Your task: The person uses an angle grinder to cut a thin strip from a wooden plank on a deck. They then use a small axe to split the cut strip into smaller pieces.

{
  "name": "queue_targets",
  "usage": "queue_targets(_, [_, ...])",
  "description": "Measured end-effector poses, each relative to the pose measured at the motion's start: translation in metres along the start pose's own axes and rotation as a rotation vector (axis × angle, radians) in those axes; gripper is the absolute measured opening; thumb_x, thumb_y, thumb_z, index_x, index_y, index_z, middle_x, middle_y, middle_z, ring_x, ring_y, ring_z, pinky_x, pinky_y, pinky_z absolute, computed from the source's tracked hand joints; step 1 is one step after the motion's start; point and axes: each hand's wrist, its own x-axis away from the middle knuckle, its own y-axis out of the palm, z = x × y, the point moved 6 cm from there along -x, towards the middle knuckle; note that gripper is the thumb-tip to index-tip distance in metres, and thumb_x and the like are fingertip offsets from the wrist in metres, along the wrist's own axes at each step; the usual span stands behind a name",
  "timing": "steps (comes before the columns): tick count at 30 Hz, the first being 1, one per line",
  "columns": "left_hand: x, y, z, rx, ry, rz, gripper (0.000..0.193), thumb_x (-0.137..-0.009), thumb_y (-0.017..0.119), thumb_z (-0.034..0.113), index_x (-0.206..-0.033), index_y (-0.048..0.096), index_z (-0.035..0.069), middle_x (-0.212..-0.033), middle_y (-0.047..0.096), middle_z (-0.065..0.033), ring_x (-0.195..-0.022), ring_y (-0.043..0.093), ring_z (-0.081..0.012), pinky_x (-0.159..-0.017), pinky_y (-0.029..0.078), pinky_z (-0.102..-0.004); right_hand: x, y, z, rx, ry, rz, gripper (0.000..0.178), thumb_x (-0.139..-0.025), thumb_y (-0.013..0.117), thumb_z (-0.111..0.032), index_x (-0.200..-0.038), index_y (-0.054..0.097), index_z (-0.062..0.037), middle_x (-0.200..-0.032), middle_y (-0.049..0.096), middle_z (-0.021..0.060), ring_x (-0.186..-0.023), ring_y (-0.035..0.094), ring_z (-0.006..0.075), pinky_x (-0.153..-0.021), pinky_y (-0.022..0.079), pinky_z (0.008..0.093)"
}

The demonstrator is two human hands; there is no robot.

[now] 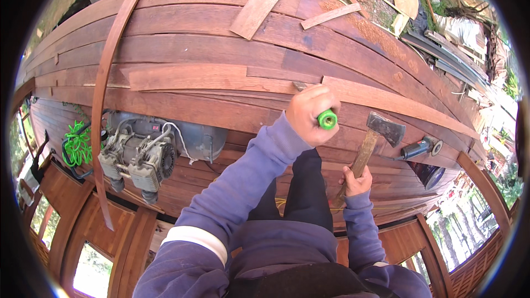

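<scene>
A green-handled tool (pixel 327 120) stands near the middle of the view, its handle end facing up and a bit of metal blade showing past the fist, over a narrow wooden strip (pixel 187 77); whether the blade touches the wood cannot be told. The left hand (pixel 313 111) has its fingers wrapped tightly around that handle. Lower and to the right, the right hand (pixel 358 181) is closed around the wooden handle of a hatchet (pixel 385 128), its dark metal head raised toward the tool but apart from it. A small red label (pixel 156 127) marks the air compressor (pixel 141 154) at left; its print is too small to read. A long, loose wooden batten (pixel 106 72) runs across the left side, partly in front of the compressor, and a bright green coiled hose (pixel 77 143) lies beyond. The left sleeve (pixel 243 171) blocks some of the deck boards (pixel 193 49). At right lies an angle grinder (pixel 420 148). Two short boards (pixel 255 12) rest on the far planks, near scattered sawdust (pixel 386 44).
</scene>
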Motion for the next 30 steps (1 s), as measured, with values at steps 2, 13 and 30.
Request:
queue_targets(2, [-0.005,0.006,0.0,0.003,0.002,-0.013,0.032,-0.066,0.07,-0.002,-0.096,0.06,0.006,-0.085,0.059,-0.0111,-0.082,0.059,-0.0347,-0.076,0.048,-0.0443,0.0,0.002,-0.007,-0.005,-0.019,-0.001,0.016,-0.096,0.07,0.0,-0.106,0.058,-0.0007,-0.082,0.063,0.0066,-0.066,0.062,0.0145,-0.059,0.055,0.03])
queue_targets(13, [-0.005,0.055,-0.043,-0.092,-0.107,-0.207,0.021,-0.079,0.082,0.018,-0.089,0.065,0.008,-0.081,0.066,-0.0121,-0.086,0.068,-0.0387,-0.072,0.053,-0.0493,0.0,-0.012,-0.022,0.043,-0.076,0.055,0.017,-0.096,0.074,-0.003,-0.108,0.061,-0.0003,-0.086,0.066,0.0054,-0.068,0.064,0.0136,-0.064,0.055,0.0286])
queue_targets(30, [0.027,0.027,-0.036,-0.095,0.094,0.092,0.035,-0.077,0.089,0.017,-0.067,0.056,0.009,-0.068,0.053,-0.0066,-0.068,0.054,-0.0305,-0.064,0.046,-0.0432,0.005,0.014,-0.015,0.122,-0.052,-0.021,0.015,-0.096,0.07,0.001,-0.107,0.059,0.0016,-0.082,0.065,0.0081,-0.066,0.063,0.0162,-0.063,0.054,0.0304])
